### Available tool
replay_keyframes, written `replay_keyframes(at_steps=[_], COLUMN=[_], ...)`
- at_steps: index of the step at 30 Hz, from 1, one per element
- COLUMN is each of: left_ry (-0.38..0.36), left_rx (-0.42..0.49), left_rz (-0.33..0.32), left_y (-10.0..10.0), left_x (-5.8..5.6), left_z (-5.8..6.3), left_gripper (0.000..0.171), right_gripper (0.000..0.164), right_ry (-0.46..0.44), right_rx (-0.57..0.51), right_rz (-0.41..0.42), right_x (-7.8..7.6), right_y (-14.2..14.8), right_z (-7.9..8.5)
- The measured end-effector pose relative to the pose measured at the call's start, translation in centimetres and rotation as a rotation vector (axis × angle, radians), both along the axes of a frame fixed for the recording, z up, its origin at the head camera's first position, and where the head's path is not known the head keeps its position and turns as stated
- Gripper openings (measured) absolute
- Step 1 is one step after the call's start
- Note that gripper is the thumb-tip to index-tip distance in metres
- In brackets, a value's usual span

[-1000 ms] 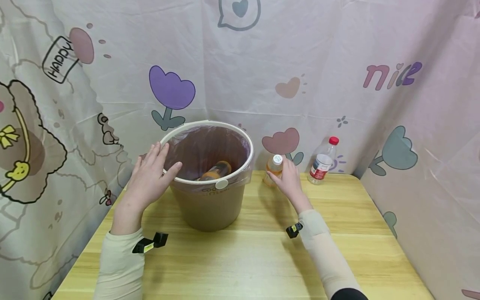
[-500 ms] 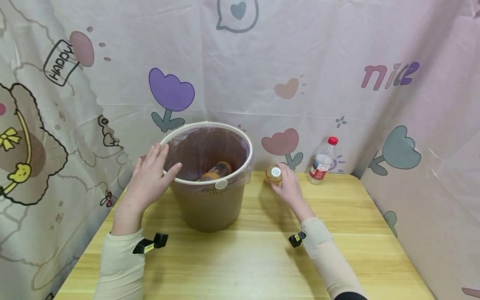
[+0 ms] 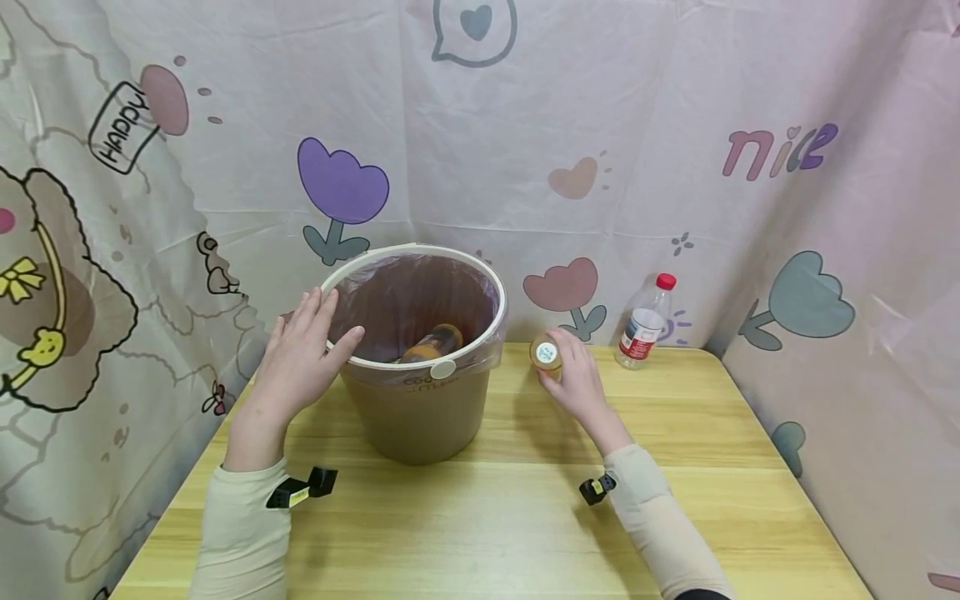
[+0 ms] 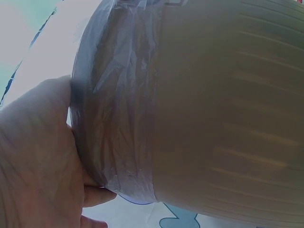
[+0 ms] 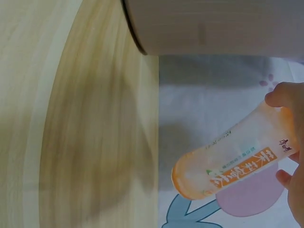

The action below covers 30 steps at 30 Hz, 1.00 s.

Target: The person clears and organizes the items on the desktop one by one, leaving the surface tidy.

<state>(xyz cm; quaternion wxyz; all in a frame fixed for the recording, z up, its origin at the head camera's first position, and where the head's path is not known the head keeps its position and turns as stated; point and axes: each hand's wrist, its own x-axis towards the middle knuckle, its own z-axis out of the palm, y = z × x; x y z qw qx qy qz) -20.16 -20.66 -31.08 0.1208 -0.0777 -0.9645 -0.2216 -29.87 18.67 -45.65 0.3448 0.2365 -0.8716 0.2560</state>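
Observation:
My left hand (image 3: 288, 375) rests with fairly straight fingers on the left of the white rim of a brown trash bin (image 3: 420, 421). In the left wrist view, its palm (image 4: 40, 152) lies against the bag-covered rim. My right hand (image 3: 581, 379), right of the bin, grips a small plastic bottle of orange drink (image 5: 237, 161) around its upper part. That bottle's white cap (image 3: 545, 353) faces the head camera. The right wrist view has it tilted, its base apart from the table. A dark-labelled bottle (image 3: 442, 340) lies inside the bin, partly hidden by the rim.
A clear plastic bottle with a red cap (image 3: 643, 329) stands at the back right of the wooden table (image 3: 480, 533). A clear liner bag (image 3: 491, 350) folds over the bin's rim. Printed curtains (image 3: 480, 150) hang close behind and at both sides.
My right hand has tipped the orange drink bottle so its cap turns toward the head camera, and has lowered the cap end slightly. The left hand and bin have stayed put.

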Motion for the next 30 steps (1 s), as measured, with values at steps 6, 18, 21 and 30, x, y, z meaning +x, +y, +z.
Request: replay_keyframes(at_steps=[6,18,21,30], left_ry=[-0.009,-0.013,-0.001,-0.009], left_rx=[-0.002,-0.003,0.002,-0.001], left_rz=[0.006,0.006,0.003,0.008], left_y=[0.0,0.0,0.0,0.0], left_x=[0.0,0.0,0.0,0.0], left_z=[0.0,0.0,-0.1,0.0], left_gripper=[0.082,0.082,0.082,0.082], right_gripper=[0.073,0.075,0.075,0.072], right_ry=[0.04,0.136,0.159,0.248], right_rx=[0.012,0.024,0.021,0.018], right_rz=[0.014,0.06,0.074,0.143], right_x=[0.9,2.3,2.6,3.5], right_y=[-0.1,-0.3,-0.4,-0.8], right_z=[0.7,2.5,3.0,4.5])
